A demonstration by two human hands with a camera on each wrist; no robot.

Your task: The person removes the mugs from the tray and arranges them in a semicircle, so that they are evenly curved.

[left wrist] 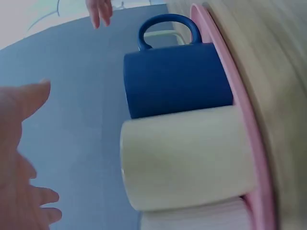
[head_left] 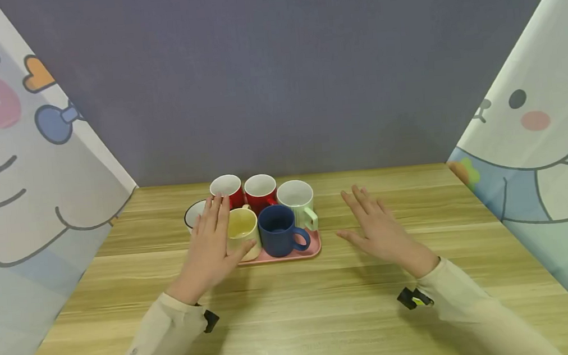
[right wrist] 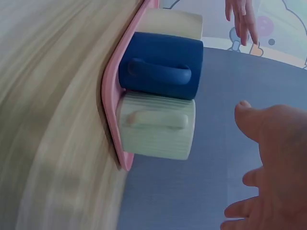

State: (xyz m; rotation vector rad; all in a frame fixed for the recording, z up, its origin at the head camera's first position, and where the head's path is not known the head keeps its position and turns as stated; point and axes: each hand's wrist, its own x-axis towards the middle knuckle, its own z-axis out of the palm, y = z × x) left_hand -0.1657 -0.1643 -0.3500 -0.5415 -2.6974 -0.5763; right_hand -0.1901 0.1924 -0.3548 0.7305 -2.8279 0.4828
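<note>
A pink tray (head_left: 296, 256) holds several mugs. In front are a cream mug (head_left: 251, 249) and a navy mug (head_left: 276, 238); a ribbed pale green mug (right wrist: 156, 141) stands at the right. Behind are two red mugs (head_left: 262, 200) with white insides, and at the left a white mug with a dark rim (head_left: 193, 213), partly hidden. My left hand (head_left: 209, 251) is over the tray's left side, above the cream mug, fingers straight and thumb spread, gripping nothing. To the right of the tray, my right hand (head_left: 385, 233) hovers above the table with straight fingers, holding nothing.
The wooden table (head_left: 297, 323) runs back to a grey wall panel (head_left: 275, 77). Cartoon-printed sheets stand at the left (head_left: 36, 182) and right sides. The navy and pale green mugs' handles point to the right.
</note>
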